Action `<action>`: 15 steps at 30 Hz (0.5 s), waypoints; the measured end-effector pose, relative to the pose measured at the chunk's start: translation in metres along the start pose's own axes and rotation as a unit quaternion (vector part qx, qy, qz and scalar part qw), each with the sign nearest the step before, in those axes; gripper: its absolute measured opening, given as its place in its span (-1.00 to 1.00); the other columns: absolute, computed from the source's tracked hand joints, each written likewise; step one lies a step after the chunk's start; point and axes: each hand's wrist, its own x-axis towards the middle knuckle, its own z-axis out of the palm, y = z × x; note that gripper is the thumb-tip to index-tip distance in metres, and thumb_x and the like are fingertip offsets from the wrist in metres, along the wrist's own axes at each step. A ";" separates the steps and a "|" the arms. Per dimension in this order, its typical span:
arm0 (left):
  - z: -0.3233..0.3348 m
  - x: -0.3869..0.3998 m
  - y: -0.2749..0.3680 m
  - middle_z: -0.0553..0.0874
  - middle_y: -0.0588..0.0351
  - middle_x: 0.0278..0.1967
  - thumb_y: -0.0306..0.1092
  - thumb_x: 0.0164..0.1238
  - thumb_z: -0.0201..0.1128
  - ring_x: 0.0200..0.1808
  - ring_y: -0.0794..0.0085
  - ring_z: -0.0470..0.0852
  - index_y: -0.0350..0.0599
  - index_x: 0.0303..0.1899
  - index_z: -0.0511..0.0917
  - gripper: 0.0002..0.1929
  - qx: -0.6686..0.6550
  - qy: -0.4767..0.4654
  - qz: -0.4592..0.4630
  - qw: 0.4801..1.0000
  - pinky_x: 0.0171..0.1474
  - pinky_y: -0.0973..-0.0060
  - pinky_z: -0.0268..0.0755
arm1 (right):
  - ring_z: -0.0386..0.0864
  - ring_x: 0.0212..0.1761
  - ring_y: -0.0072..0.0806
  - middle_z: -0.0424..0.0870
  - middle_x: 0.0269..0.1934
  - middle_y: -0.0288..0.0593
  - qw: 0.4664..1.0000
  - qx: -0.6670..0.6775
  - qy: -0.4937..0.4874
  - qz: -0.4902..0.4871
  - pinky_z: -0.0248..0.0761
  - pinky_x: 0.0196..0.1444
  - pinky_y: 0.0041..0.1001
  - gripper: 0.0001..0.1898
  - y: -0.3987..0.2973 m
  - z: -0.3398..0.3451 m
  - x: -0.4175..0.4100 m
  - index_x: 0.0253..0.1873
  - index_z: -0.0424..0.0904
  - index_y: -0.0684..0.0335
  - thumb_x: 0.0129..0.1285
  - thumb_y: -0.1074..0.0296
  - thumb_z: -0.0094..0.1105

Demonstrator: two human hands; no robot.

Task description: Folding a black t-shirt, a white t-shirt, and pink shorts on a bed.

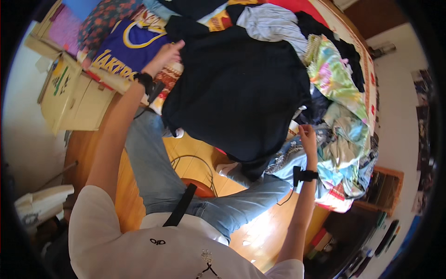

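A black short-sleeved garment [240,83], probably a T-shirt, lies spread over the clothes pile, its lower edge hanging towards my knees. By its upper left edge is my left hand [167,54], fingers extended and nothing visible in them. Under that hand lies a folded purple basketball jersey [120,48] with yellow trim and lettering. My right hand [308,136] is beside the garment's lower right side, above blue denim with sparkling trim [287,157]. Its thumb and fingers are close together; whether cloth is between them is unclear. Both wrists wear black straps.
A bright floral satin cloth [331,73] and crumpled clothes [345,136] lie at the right. Grey cloth [271,24] is bunched at the back. A cream cabinet [82,101] stands left. Between my jeans-clad legs, a black cable [195,157] crosses the wooden floor [184,146].
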 end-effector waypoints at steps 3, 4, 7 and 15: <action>-0.023 -0.067 -0.059 0.62 0.08 -0.52 -0.25 0.18 0.31 -0.50 0.45 0.58 -0.25 -0.39 0.55 -0.77 0.211 0.036 0.164 0.963 -0.37 0.51 0.44 | 0.62 -0.38 -0.33 0.66 -0.37 -0.06 0.998 0.029 0.040 -0.030 0.43 -0.39 -0.44 -0.79 -0.043 0.067 0.004 -0.18 0.54 0.35 0.28 0.28 0.15; -0.007 -0.101 -0.052 0.62 0.03 -0.52 -0.30 0.15 0.31 -0.49 0.41 0.59 -0.23 -0.37 0.56 -0.81 0.251 0.018 0.156 0.955 -0.36 0.48 0.44 | 0.61 -0.39 -0.33 0.64 -0.35 -0.05 0.998 0.002 0.044 -0.045 0.43 -0.38 -0.42 -0.81 -0.049 0.081 -0.007 -0.19 0.54 0.35 0.27 0.31 0.15; -0.002 -0.165 -0.068 0.62 -0.02 -0.42 -0.38 0.13 0.31 -0.36 0.24 0.62 -0.23 -0.35 0.53 -0.84 0.312 0.053 0.140 0.938 -0.29 0.38 0.47 | 0.59 -0.36 -0.40 0.57 -0.32 -0.12 0.990 -0.030 0.059 -0.128 0.38 -0.46 -0.49 -0.86 -0.099 0.115 -0.030 -0.21 0.52 0.34 0.25 0.38 0.18; 0.031 -0.176 -0.057 0.58 -0.01 -0.33 -0.39 0.11 0.30 -0.24 0.09 0.60 -0.19 -0.29 0.52 -0.83 0.453 0.142 0.263 0.840 -0.20 0.26 0.46 | 0.55 -0.42 -0.33 0.56 -0.38 -0.04 0.987 -0.029 0.155 -0.037 0.39 -0.37 -0.42 -0.85 -0.098 0.111 -0.084 -0.25 0.53 0.39 0.27 0.40 0.14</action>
